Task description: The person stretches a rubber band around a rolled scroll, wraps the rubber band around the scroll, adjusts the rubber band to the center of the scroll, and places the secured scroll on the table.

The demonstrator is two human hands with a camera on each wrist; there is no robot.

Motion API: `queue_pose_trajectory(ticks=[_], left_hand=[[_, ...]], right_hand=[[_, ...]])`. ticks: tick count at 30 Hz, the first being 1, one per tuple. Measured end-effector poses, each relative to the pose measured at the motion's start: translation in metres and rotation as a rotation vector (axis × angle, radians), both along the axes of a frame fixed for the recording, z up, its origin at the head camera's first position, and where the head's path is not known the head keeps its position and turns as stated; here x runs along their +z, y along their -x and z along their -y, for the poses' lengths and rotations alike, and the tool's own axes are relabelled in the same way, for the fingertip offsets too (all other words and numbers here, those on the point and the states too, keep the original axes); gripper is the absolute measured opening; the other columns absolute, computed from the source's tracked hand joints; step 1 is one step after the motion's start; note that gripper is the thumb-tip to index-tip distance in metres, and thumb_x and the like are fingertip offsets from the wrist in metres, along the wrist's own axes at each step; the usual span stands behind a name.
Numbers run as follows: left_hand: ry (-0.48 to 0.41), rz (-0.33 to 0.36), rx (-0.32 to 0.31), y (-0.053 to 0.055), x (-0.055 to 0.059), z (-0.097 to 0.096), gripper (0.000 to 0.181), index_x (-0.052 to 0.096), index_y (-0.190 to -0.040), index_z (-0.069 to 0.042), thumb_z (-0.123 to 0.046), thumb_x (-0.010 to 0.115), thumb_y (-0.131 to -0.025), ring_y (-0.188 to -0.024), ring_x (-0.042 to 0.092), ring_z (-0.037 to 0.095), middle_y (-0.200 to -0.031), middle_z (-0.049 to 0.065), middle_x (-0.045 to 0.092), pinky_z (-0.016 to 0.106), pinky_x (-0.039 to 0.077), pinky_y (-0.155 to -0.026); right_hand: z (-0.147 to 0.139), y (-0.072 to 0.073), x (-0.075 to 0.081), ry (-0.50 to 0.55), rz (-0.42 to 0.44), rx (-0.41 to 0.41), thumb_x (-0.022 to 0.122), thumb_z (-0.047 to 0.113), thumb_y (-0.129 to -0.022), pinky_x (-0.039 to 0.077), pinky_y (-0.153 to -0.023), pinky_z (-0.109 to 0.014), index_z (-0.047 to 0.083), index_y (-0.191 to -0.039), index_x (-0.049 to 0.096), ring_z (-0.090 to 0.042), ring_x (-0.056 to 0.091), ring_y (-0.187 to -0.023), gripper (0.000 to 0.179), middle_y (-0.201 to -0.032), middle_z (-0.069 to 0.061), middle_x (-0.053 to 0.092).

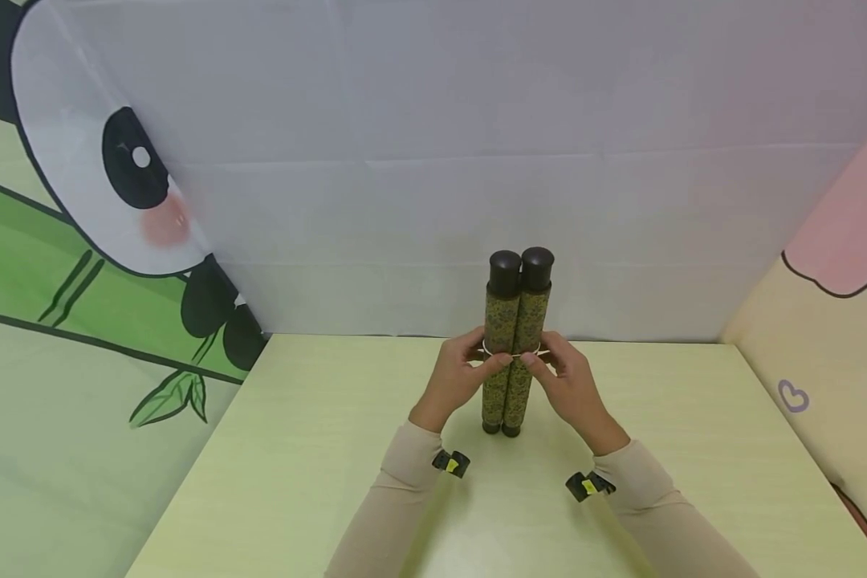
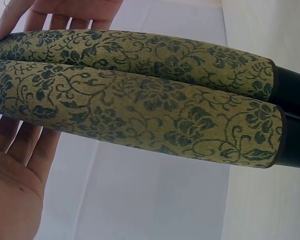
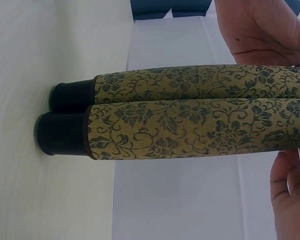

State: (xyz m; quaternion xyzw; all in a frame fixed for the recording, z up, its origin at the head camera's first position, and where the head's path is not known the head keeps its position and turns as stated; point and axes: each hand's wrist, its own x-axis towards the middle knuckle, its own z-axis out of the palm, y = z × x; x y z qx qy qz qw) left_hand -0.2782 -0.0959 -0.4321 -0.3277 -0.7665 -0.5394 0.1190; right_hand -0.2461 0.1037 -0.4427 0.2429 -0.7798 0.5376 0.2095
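Observation:
A pair of rolled scrolls point(image 1: 502, 321) stands upright side by side, their lower ends at the table. Olive-gold cloth with dark floral vines covers them, and black knobs point(image 3: 65, 132) cap the ends. Around their middle runs a thin whitish band point(image 1: 516, 354). From the left side my left hand point(image 1: 453, 373) holds the scrolls, thumb in front at the band, fingers reaching behind. My right hand point(image 1: 569, 387) does the same from the right, its thumb beside the other one. In the left wrist view the fingers point(image 2: 27, 142) of my left hand lie against the cloth.
The pale yellow table point(image 1: 318, 449) extends around both forearms. Behind it hangs a light fabric backdrop point(image 1: 405, 217), close past the scrolls. Printed cartoon panels stand at the left and right sides. Each wrist carries a small black camera point(image 1: 451, 463).

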Motion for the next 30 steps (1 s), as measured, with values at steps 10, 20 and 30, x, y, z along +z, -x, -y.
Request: queue_pose_trajectory(ticks=[10,20,30], left_hand=[[0.009,-0.007,-0.017,-0.006,-0.007,0.007,0.072,0.068,-0.127,-0.008,-0.068,0.059,-0.091,-0.099,0.07,0.017,-0.106,0.006,0.072,0.031,0.058,-0.084],[0.049,-0.004,-0.043,-0.008,-0.003,0.01,0.069,0.067,-0.127,-0.01,-0.069,0.057,-0.092,-0.099,0.068,0.014,-0.107,0.004,0.071,0.03,0.058,-0.084],[0.052,-0.03,-0.037,-0.007,0.001,0.009,0.072,0.065,-0.127,-0.009,-0.071,0.053,-0.093,-0.101,0.068,0.014,-0.11,0.005,0.071,0.03,0.058,-0.084]], right_hand=[[0.006,-0.011,-0.008,0.021,0.02,-0.003,0.062,0.005,-0.101,0.056,-0.084,-0.03,0.002,-0.138,0.059,-0.021,0.064,-0.107,0.037,-0.125,-0.013,0.064],[0.008,-0.016,0.006,0.03,0.004,-0.021,0.062,0.012,-0.102,0.05,-0.087,-0.023,0.003,-0.147,0.047,-0.021,0.062,-0.103,0.048,-0.122,-0.014,0.062],[0.012,-0.014,0.015,-0.006,-0.035,-0.041,0.066,0.016,-0.101,0.052,-0.081,-0.029,0.003,-0.129,0.061,-0.014,0.061,-0.094,0.032,-0.108,-0.005,0.066]])
